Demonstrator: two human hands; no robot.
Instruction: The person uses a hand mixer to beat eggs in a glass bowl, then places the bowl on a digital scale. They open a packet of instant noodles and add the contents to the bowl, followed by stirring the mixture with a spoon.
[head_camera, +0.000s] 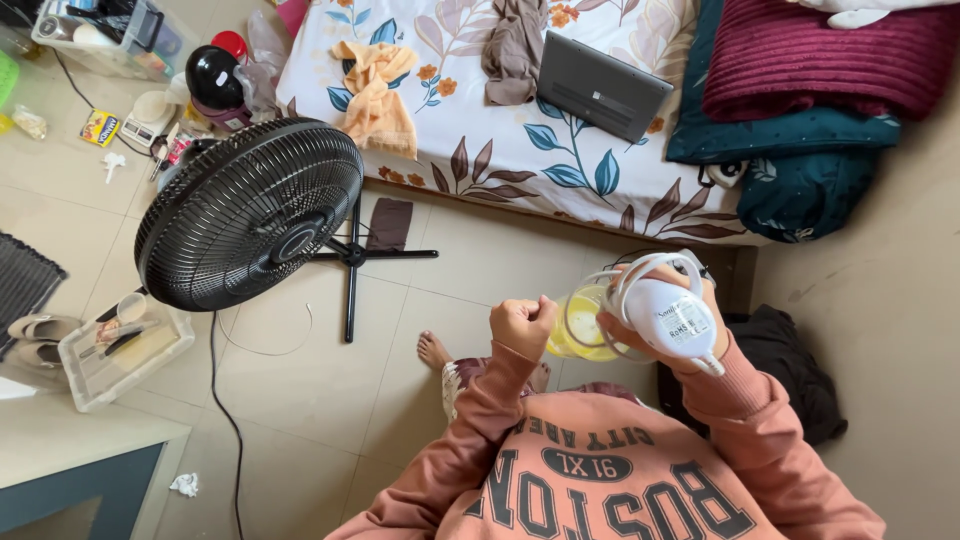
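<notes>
While the person is sitting on the tiled floor (480, 260) beside the bed (520, 150), the right hand (655, 320) is wrapping around 1 white rounded device (668, 315), its white cord (640, 272) looping over the top in several turns; fingers are curling behind the device, so how tightly they are closing cannot be told, but the device is resting fully in that grip. A small rectangular white label (683, 322) w/ dark print is facing the camera on the device's flat end. The left hand (522, 326) is closing into a fist just beside 1 yellow translucent cup (578, 322), knuckles touching its rim; what the fist is pinching, if anything, is hidden. The cup is sitting between the 2 hands, at chest height, above the lap. Both forearms are rising from salmon-pink sleeves, elbows bending outward. Top left, 1 small yellow packet (100, 127), rectangular w/ red and blue print, is lying flat on the tiles near 1 clear storage bin (115, 40). A 2nd clear tray (120, 350) is standing under 1 black pedestal fan (250, 212), whose black cable (225, 400) is trailing toward the bottom edge. On the floral sheet are lying 1 grey laptop (600, 85), lid shut, 1 orange cloth (375, 90) and 1 brown cloth (515, 48); approx. 2 dark-teal pillows (800, 150) are stacking under 1 maroon blanket (820, 55). One bare foot (433, 350) is showing.
</notes>
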